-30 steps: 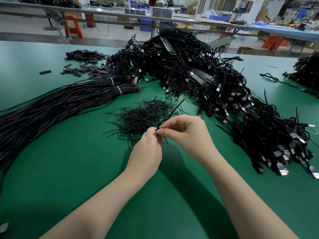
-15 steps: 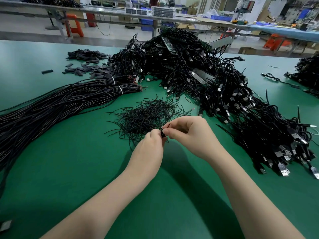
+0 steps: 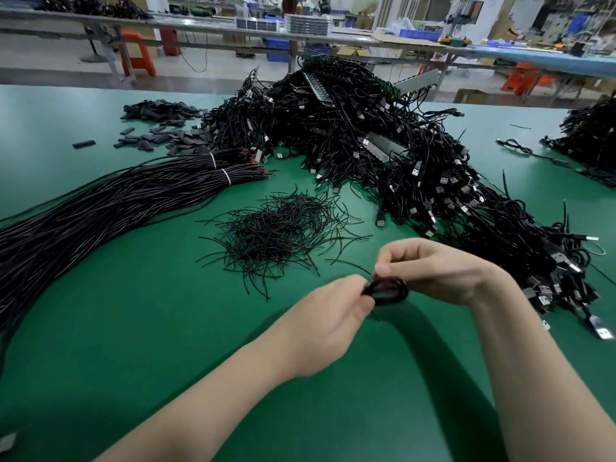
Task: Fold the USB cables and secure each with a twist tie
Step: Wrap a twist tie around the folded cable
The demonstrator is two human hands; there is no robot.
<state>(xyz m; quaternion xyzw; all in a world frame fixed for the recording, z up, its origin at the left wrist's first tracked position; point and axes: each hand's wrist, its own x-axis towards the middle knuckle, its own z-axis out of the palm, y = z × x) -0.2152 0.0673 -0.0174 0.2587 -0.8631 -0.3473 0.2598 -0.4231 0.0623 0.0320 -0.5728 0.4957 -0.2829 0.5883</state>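
Two bare hands meet above a green table (image 3: 100,328), working a small coiled black USB cable (image 3: 388,291) held in the air just near of centre; the left hand (image 3: 320,331) pinches the coil's left end between curled fingertips, while the right hand (image 3: 436,271) curls over its top from the right, fingers closed on the loop; a thin black strand trails down from the coil beside the left fingers, though motion blur hides whether it is a tie. Just beyond the hands lies a loose heap of black twist ties (image 3: 280,231); farther back and to the right, a large tangled mound of USB cables (image 3: 383,145) spills toward the near right edge; at left, long bundled black wires (image 3: 100,208) bound with white bands sweep across the table; small flat black pieces (image 3: 160,128) are scattered at far left.
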